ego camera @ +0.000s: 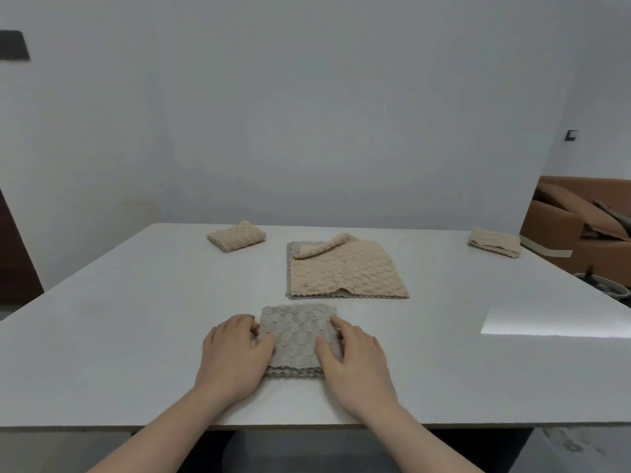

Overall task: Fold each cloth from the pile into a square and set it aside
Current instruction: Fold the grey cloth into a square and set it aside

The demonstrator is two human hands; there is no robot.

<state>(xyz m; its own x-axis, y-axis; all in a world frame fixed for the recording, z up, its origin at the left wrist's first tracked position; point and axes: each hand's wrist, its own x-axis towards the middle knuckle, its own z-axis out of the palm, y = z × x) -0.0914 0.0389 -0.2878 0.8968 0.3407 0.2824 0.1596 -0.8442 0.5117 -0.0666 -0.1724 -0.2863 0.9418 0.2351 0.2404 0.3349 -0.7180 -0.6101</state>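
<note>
Grey cloth [298,336], folded to a rough square, lies flat on the white table [136,319] near the front edge, dead centre before the person. Left hand [235,353] at its left edge, fingers curled over the border, thumb on top; looks like a light grip on that edge. Right hand [351,356] mirrors it on the right edge, thumb laid on the cloth's top face, fingers bent down the side. Both hands touching the cloth, neither nearer than the other; the cloth sits squarely between them. Layered edges show along its near side, so the folding looks done or nearly so. Beyond it, toward the middle of the table, the pile [345,271]: a beige cloth over a grey one, far-left corner flipped back. Two folded beige cloths already set aside, one at far left [236,236], one at far right [494,242]. Judgement: next is placing this square aside. No real long axis to speak of, roughly as wide as deep. Either side spot is well apart from it, so a lift with both hands, or a hand-off to one, seems called for; the far-left spot looks somewhat closer.
</note>
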